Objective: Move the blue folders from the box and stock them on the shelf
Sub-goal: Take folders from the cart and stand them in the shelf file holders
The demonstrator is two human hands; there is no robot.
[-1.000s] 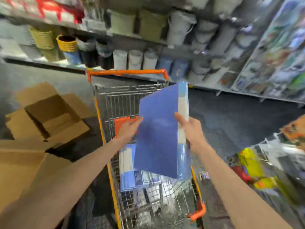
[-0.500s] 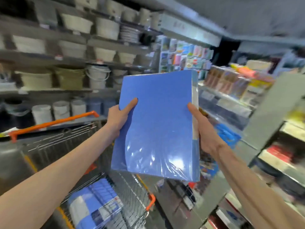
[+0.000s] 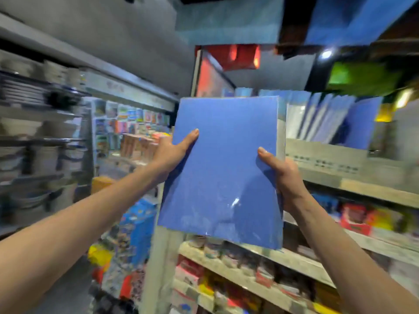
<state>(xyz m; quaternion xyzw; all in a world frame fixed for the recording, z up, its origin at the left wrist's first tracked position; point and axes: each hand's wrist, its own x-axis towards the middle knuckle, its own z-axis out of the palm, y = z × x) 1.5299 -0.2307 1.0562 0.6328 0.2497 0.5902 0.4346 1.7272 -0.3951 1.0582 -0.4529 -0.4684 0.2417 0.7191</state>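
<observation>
The left hand (image 3: 173, 152) grips the left edge of a blue folder (image 3: 223, 173). Its thumb lies flat across the front cover, and the other fingers are hidden behind it. The right hand (image 3: 283, 177) holds the opposite edge the same way, thumb pressed on the front near the pale spine side and fingers out of sight at the back. The folder is pinched between the two hands and held up in the air, upright with its cover facing the camera. Both forearms are raised and stretched out. A glossy clear wrap on the cover catches a small glint low on the right. Just behind and to the right of the folder, the upper shelf (image 3: 328, 158) carries a row of blue folders (image 3: 322, 118) standing on edge and leaning to the right, their pale spines showing. The held folder is in front of that row; whether it touches the shelf cannot be told. The lower shelves (image 3: 283, 259) beneath hold small colourful packs (image 3: 353, 217), too blurred to identify. Further left stands a rack of bright cards (image 3: 127, 120). At the far left, blurred shelving (image 3: 40, 141) holds stacked pale bowls and plates.
</observation>
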